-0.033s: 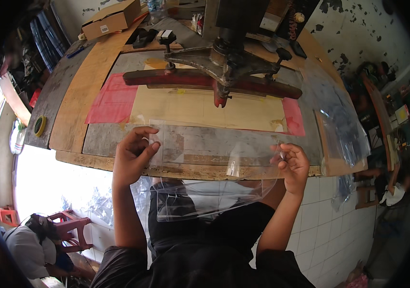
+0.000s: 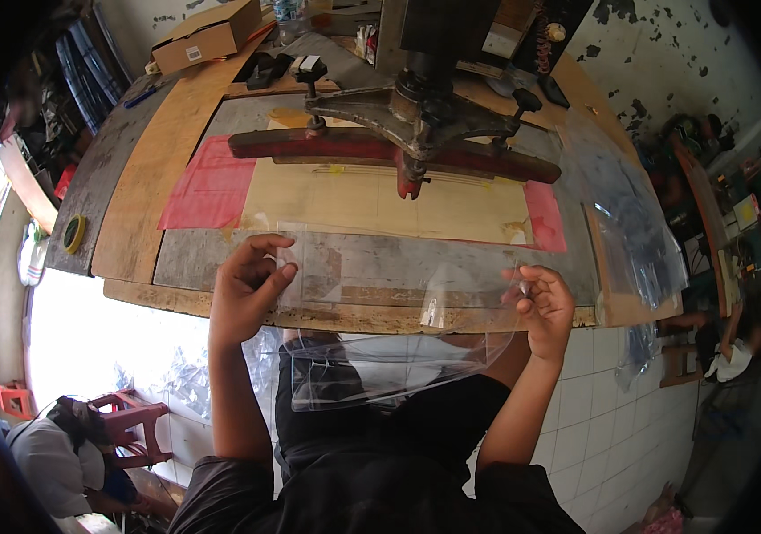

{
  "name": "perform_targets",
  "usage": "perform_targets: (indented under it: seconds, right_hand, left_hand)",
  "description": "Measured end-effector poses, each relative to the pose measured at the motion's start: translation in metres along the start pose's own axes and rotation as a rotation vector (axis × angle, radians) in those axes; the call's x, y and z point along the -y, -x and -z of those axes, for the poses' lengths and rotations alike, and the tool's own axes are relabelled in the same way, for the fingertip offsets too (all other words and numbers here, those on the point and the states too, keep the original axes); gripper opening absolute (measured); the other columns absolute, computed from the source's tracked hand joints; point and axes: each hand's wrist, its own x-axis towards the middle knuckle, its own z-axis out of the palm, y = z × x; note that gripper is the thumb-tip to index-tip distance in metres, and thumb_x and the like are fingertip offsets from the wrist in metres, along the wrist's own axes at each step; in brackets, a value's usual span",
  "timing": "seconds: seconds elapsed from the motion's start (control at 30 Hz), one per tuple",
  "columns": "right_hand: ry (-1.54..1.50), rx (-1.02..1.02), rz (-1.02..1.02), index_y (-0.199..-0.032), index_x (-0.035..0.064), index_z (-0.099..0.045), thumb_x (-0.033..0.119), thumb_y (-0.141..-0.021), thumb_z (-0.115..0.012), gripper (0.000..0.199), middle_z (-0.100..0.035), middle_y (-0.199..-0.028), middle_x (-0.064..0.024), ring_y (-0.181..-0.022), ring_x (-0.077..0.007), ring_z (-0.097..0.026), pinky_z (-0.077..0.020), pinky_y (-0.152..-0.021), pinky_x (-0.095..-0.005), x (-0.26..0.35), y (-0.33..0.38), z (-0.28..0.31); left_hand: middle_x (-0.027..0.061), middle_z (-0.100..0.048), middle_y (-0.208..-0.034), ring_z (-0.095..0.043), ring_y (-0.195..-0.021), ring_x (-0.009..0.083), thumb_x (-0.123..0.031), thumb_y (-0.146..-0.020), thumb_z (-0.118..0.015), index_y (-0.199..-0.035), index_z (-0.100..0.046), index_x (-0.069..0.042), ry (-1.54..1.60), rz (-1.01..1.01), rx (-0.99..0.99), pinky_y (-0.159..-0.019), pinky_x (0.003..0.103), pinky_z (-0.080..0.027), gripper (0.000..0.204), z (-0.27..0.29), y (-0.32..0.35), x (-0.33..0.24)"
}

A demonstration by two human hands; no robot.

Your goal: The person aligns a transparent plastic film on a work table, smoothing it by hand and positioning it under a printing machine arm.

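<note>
A clear plastic sheet (image 2: 398, 367) spans the space between my two hands, its lower part hanging in front of the table edge over my lap. My left hand (image 2: 254, 283) pinches its left end between thumb and fingers. At the other end my right hand (image 2: 541, 298) grips the sheet with bent fingers. Beyond both hands, a press with a dark red bar (image 2: 345, 145) stands over a cream sheet (image 2: 336, 196) that has pink pieces (image 2: 207, 182) at its ends. The plastic is so transparent that its outline is partly hard to follow.
The wooden table edge (image 2: 371, 313) runs just under my hands. More clear plastic (image 2: 634, 240) lies on the right side. A yellow tape roll (image 2: 74, 233) is at the left, a cardboard box (image 2: 207, 37) at the back. Another person (image 2: 55, 458) sits at lower left.
</note>
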Motion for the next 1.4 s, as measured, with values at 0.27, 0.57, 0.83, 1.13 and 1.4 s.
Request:
perform_targets:
  seconds: [0.27,0.57,0.83,1.13,1.4]
  right_hand:
    - [0.051,-0.014,0.014,-0.14,-0.0048,-0.064,0.03,-0.091,-0.09,0.065,-0.077,-0.119,-0.0189,-0.095,-0.0161,-0.072,-0.0598,-0.085,-0.0314,0.002,-0.001,-0.003]
    - [0.091,-0.01,-0.018,-0.146,-0.0043,-0.062,0.039,-0.091,-0.09,0.075,-0.076,-0.118,-0.015,-0.09,-0.0137,-0.069,-0.0554,-0.08,-0.0262,0.005,-0.001,-0.001]
    - [0.092,0.02,-0.034,-0.147,-0.0062,-0.061,0.036,-0.092,-0.09,0.075,-0.075,-0.117,-0.0135,-0.095,-0.0119,-0.067,-0.0525,-0.082,-0.0245,0.007,-0.001,0.0]
    - [0.065,-0.001,-0.041,-0.147,-0.0075,-0.06,0.036,-0.091,-0.091,0.077,-0.074,-0.117,-0.0155,-0.094,-0.0124,-0.066,-0.0526,-0.081,-0.0251,0.006,0.001,0.004]
    - [0.05,-0.015,0.0,-0.145,-0.0067,-0.061,0.035,-0.094,-0.088,0.071,-0.075,-0.118,-0.0155,-0.094,-0.0127,-0.066,-0.0542,-0.082,-0.0262,0.001,0.002,0.005]
  left_hand:
    - [0.003,-0.064,-0.108,-0.06,-0.079,0.0039,-0.001,-0.099,-0.074,-0.147,-0.053,0.001,0.064,-0.053,0.046,-0.067,0.021,-0.045,0.053,-0.001,0.0,-0.004]
    - [0.0055,-0.068,-0.104,-0.07,-0.09,0.0099,-0.001,-0.096,-0.076,-0.16,-0.043,0.002,-0.002,-0.041,0.085,-0.077,0.023,-0.051,0.072,0.003,-0.001,-0.003]
    - [0.0062,-0.069,-0.104,-0.069,-0.088,0.0096,-0.001,-0.095,-0.077,-0.161,-0.043,0.002,-0.002,-0.047,0.086,-0.075,0.023,-0.05,0.075,0.001,0.0,-0.006]
    - [-0.0008,-0.064,-0.088,-0.059,-0.07,0.0028,-0.002,-0.095,-0.078,-0.161,-0.043,0.001,0.005,-0.049,0.069,-0.062,0.02,-0.041,0.074,-0.003,0.0,-0.013]
    - [-0.0021,-0.062,-0.085,-0.058,-0.069,0.0027,-0.001,-0.096,-0.077,-0.159,-0.044,-0.001,-0.004,-0.035,0.051,-0.061,0.02,-0.04,0.071,-0.002,0.001,-0.013]
